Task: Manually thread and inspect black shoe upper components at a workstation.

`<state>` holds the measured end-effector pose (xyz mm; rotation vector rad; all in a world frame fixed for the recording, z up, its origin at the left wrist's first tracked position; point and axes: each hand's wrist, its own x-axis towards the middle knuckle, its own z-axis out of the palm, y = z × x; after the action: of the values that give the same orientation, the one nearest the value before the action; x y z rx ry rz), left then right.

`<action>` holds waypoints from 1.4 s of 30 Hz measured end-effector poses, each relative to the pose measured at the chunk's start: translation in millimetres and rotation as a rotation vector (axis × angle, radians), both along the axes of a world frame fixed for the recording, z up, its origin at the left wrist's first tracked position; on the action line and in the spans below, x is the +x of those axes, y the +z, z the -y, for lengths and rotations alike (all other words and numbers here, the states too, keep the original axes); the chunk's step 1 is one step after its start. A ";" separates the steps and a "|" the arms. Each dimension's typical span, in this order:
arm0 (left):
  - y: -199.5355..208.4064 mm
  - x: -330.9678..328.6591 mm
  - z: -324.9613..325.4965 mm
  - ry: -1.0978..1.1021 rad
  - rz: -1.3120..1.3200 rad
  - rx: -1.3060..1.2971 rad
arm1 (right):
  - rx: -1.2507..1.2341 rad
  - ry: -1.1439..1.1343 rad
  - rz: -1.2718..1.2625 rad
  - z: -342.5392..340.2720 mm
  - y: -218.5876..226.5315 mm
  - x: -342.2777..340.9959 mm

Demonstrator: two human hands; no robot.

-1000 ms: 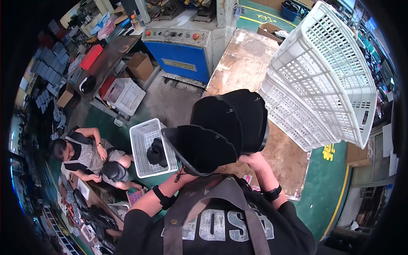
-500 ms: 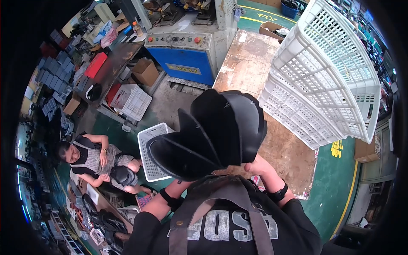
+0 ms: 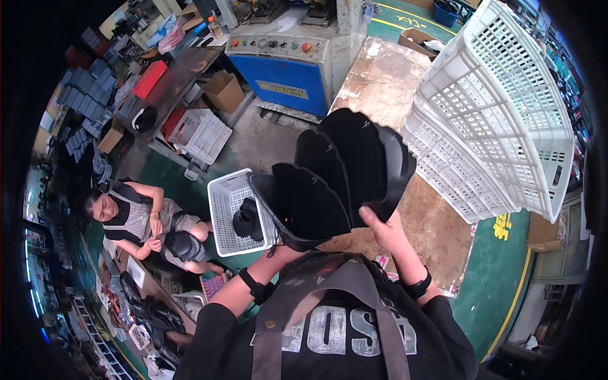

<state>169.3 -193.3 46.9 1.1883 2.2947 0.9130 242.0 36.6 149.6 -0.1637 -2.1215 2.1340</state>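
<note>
Several black, curved, shell-like pieces, fanned out and overlapping, are held up in front of my chest. I cannot make out their exact kind. My right hand is closed on their right lower edge, thumb on the near side and fingers out of sight behind. At the lower left, my left hand supports the bundle from beneath, its fingers mostly covered by the pieces. Just left of the bundle, a white plastic basket on the floor contains a few black items.
Tall white plastic crates lean stacked on a worn wooden table at my right. A blue machine with buttons stands ahead. A seated person works at the left, near a cluttered bench.
The black pieces have shifted up and to the right, exposing more of the white basket and the black items inside. My right thumb now lies further over the pieces.
</note>
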 end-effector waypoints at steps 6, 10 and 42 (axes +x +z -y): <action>-3.3 -4.5 -0.2 0.068 -0.312 0.260 | -0.081 -0.184 -0.078 -13.8 -18.2 -17.6; -0.3 -4.0 -3.7 0.121 -0.298 0.274 | -0.061 -0.270 -0.058 -19.9 -30.5 -21.7; -83.9 -72.6 -94.1 -0.139 -0.213 -0.217 | 0.989 -0.594 -0.211 -68.0 -47.3 76.6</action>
<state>96.7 -99.2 -37.0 1.3826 2.3651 0.4940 318.6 104.6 102.3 -0.3683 -2.3180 0.6441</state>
